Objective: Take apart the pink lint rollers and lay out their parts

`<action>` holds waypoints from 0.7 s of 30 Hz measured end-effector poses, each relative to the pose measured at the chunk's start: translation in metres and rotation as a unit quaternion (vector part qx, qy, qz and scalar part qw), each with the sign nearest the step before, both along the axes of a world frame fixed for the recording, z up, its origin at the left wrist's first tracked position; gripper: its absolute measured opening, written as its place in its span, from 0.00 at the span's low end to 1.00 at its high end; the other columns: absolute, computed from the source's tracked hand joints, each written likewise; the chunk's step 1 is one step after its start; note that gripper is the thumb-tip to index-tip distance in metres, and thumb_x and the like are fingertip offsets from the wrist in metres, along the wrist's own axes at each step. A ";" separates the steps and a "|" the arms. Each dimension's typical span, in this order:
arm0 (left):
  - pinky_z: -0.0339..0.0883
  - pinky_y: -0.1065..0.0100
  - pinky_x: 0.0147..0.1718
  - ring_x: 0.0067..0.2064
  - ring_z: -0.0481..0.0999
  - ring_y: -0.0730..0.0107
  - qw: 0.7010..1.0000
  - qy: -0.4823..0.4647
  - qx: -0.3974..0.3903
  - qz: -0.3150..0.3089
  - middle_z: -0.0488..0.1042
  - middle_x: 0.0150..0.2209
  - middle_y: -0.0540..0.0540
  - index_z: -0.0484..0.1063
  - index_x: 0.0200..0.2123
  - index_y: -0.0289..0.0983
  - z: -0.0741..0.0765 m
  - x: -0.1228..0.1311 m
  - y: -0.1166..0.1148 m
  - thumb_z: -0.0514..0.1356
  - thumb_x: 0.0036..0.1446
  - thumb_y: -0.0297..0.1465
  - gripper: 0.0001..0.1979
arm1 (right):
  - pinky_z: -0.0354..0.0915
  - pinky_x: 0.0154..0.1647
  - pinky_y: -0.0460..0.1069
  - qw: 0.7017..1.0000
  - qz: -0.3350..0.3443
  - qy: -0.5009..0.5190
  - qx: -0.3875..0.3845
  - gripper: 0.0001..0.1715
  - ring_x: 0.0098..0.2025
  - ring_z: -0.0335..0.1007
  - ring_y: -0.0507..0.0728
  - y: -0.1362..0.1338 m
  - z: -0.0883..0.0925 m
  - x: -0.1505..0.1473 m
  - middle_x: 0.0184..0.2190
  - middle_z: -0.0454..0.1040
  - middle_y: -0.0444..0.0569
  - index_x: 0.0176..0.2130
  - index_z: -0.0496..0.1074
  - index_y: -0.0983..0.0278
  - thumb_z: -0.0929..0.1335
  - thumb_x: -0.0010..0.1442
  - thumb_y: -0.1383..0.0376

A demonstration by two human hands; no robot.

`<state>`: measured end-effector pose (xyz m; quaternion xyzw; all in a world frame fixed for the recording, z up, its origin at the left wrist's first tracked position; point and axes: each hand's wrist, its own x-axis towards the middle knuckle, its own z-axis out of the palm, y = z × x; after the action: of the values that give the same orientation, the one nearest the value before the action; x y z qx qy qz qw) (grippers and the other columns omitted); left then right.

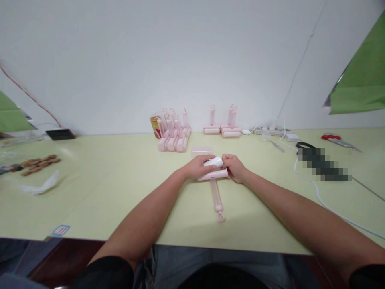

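A pink lint roller (217,196) lies on the pale green table (120,188), its long handle pointing toward me. My left hand (198,167) is closed around a white roll (214,161) at the roller's head. My right hand (235,167) is closed on the right end of the same head, touching the white roll. A pale pink cover (201,150) lies just behind my hands.
Two groups of pink lint rollers (174,136) (224,128) stand by the wall, with a yellow bottle (155,126) beside the left one. A power strip (270,130), white cables (327,206) and red-handled scissors (338,140) lie right. Brown pieces (40,163) and white paper (42,185) lie left.
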<state>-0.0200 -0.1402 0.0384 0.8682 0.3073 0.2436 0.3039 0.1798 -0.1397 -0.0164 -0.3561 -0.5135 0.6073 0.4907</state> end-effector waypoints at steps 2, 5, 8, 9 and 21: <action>0.66 0.64 0.49 0.47 0.74 0.59 0.999 -0.023 0.024 0.034 0.77 0.47 0.45 0.72 0.53 0.34 -0.008 0.003 -0.001 0.58 0.58 0.43 0.24 | 0.48 0.06 0.43 0.999 -0.034 -0.014 0.019 0.08 0.10 0.51 0.47 0.002 -0.001 0.001 0.14 0.63 0.36 0.23 0.60 0.61 0.65 0.40 0.70; 0.65 0.60 0.53 0.51 0.74 0.57 0.993 -0.041 0.058 0.093 0.76 0.51 0.43 0.71 0.55 0.36 -0.017 0.003 -0.003 0.60 0.58 0.42 0.25 | 0.53 0.09 0.43 0.994 -0.070 -0.065 0.052 0.06 0.12 0.56 0.48 0.003 -0.002 0.002 0.15 0.66 0.37 0.26 0.63 0.61 0.66 0.42 0.69; 0.62 0.57 0.58 0.56 0.71 0.53 0.982 -0.046 0.104 0.153 0.72 0.57 0.41 0.69 0.57 0.37 -0.022 0.000 -0.002 0.62 0.56 0.42 0.28 | 0.55 0.12 0.45 0.981 -0.091 -0.145 0.089 0.04 0.14 0.57 0.49 0.002 -0.005 0.003 0.17 0.68 0.39 0.28 0.66 0.61 0.65 0.45 0.67; 0.61 0.57 0.59 0.57 0.71 0.53 0.979 -0.048 0.115 0.161 0.72 0.58 0.41 0.69 0.58 0.37 -0.023 -0.001 -0.001 0.62 0.55 0.41 0.28 | 0.56 0.14 0.45 0.973 -0.101 -0.175 0.110 0.04 0.15 0.58 0.50 0.002 -0.007 0.003 0.18 0.69 0.39 0.28 0.67 0.61 0.65 0.46 0.67; 0.68 0.61 0.46 0.46 0.74 0.61 0.990 -0.098 0.043 0.089 0.70 0.53 0.41 0.59 0.64 0.40 -0.026 -0.019 0.009 0.66 0.46 0.29 0.40 | 0.67 0.35 0.49 0.956 -0.141 -0.185 0.179 0.28 0.32 0.71 0.53 -0.001 -0.007 0.007 0.41 0.76 0.48 0.55 0.65 0.61 0.66 0.56 0.59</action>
<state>-0.0392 -0.1312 0.0123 0.8217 0.3416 0.3663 0.2720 0.1863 -0.1407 -0.0239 -0.4373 -0.6404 0.3535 0.5232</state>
